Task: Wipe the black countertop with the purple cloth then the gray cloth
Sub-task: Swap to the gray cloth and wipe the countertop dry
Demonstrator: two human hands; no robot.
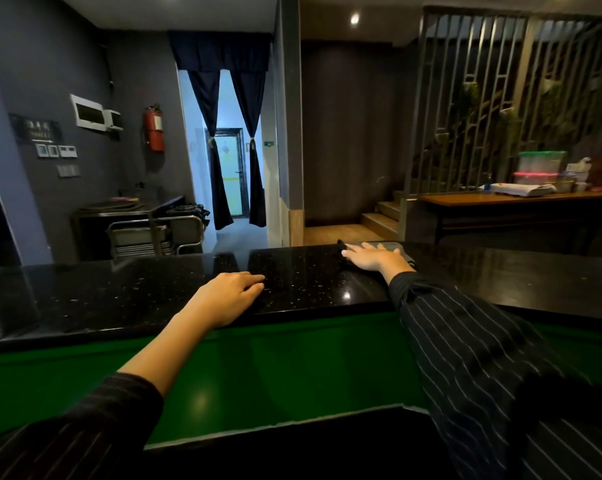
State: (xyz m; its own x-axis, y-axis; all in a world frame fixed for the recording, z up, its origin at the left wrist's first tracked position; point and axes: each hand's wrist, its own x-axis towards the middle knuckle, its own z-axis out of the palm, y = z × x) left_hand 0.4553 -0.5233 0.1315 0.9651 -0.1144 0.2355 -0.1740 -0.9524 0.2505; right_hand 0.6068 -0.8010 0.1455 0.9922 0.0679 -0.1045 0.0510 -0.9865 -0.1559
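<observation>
In the head view, your right hand (pixel 374 259) lies flat on the gray cloth (pixel 387 244) at the countertop's (pixel 119 296) far edge, right of centre, fingers straight and close together. Your left hand (pixel 228 296) rests near the counter's near edge, well apart to the left, fingers loosely bent, holding nothing.

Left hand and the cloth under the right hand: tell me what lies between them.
Nothing: the head view shows only bare, speckled black countertop between the left hand and the cloth under the right hand.
</observation>
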